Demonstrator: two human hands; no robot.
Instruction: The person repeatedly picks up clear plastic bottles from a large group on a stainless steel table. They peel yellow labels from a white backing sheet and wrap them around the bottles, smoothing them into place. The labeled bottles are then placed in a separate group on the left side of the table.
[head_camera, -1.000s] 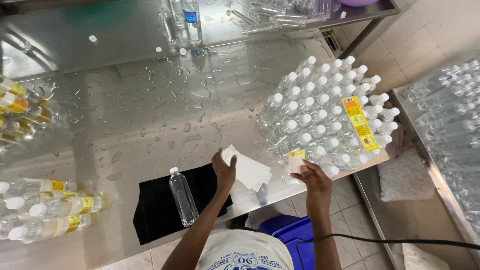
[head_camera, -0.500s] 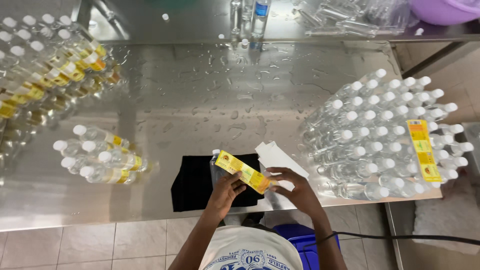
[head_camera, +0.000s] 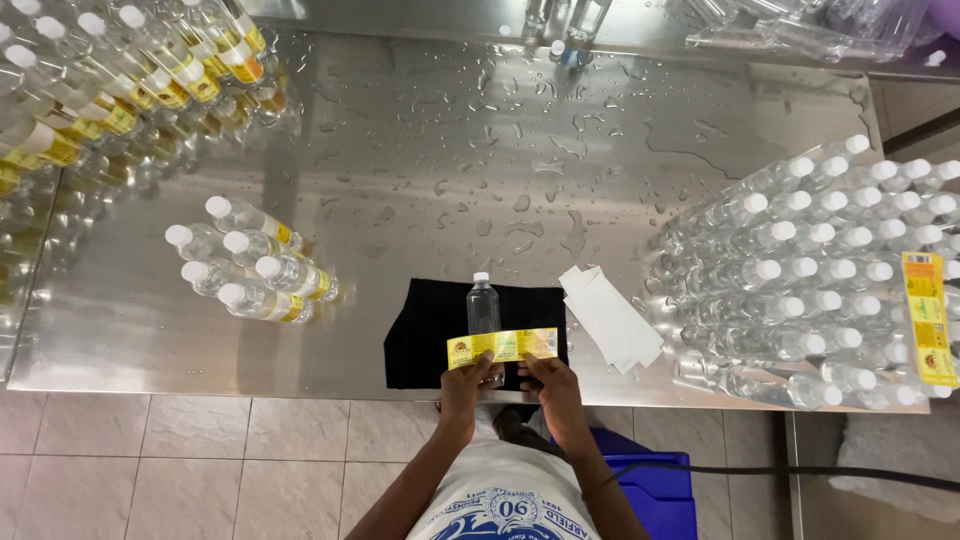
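Head view: steel table seen from above, a person standing at its 6 o'clock edge.
Left hand (head_camera: 467, 380): fingers pinched on the left end of a yellow label strip (head_camera: 503, 347), held flat and level.
Right hand (head_camera: 548, 378): fingers pinched on the right part of the same strip; the two hands sit close together, each closed on the label.
Yellow label strip: lies across the lower end of a clear bottle (head_camera: 483, 306), at 6 o'clock of the table; whether it touches the bottle cannot be told.
Clear bottle: white cap pointing to 12 o'clock, lying on a black cloth (head_camera: 425, 335).
White backing strips (head_camera: 611, 317): just beside the cloth, at its 3 o'clock.
Unlabelled bottles (head_camera: 812, 268): large stack at 3 o'clock, white caps facing the person, a sheet of yellow labels (head_camera: 928, 318) resting on its right side.
Labelled bottles, small group (head_camera: 254, 272): at 9 o'clock of the cloth, well apart from it.
Labelled bottles, large stack (head_camera: 110, 90): at 10 o'clock.
Table (head_camera: 450, 150): wet, scattered water drops.
Blue crate (head_camera: 655, 495): on the floor at 5 o'clock.
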